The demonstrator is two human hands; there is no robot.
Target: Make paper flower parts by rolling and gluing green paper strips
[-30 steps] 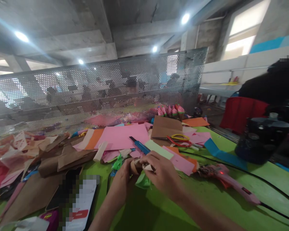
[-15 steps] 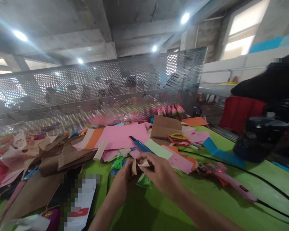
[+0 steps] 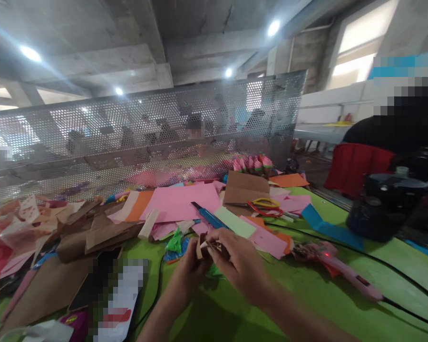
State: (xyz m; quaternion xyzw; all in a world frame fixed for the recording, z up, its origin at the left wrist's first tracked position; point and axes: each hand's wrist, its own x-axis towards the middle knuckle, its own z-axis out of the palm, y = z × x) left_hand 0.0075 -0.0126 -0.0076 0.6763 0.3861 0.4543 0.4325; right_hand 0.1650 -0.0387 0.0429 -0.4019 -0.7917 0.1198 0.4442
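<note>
My left hand [image 3: 190,263] is closed around a small rolled piece of brown paper [image 3: 201,247], its open end facing up. At the mouth of the roll, my right hand [image 3: 231,254] pinches a pale strip of paper [image 3: 206,244]; its fingers partly cover it. Crumpled green film [image 3: 216,272] lies beneath the hands on the green table [image 3: 214,313]. Just beyond them is a blue utility knife [image 3: 210,217], beside a pale green paper strip [image 3: 237,222].
A pink glue gun [image 3: 342,268] with a lit red light lies at right, its cable crossing the table. Scissors [image 3: 266,206], pink sheets [image 3: 185,202] and brown paper [image 3: 248,187] lie behind. A phone [image 3: 123,304] is at left. A perforated metal panel [image 3: 146,137] borders the back.
The brown paper roll has turned in my left hand and shows a darker opening. My right fingers have shifted slightly left over the roll's mouth.
</note>
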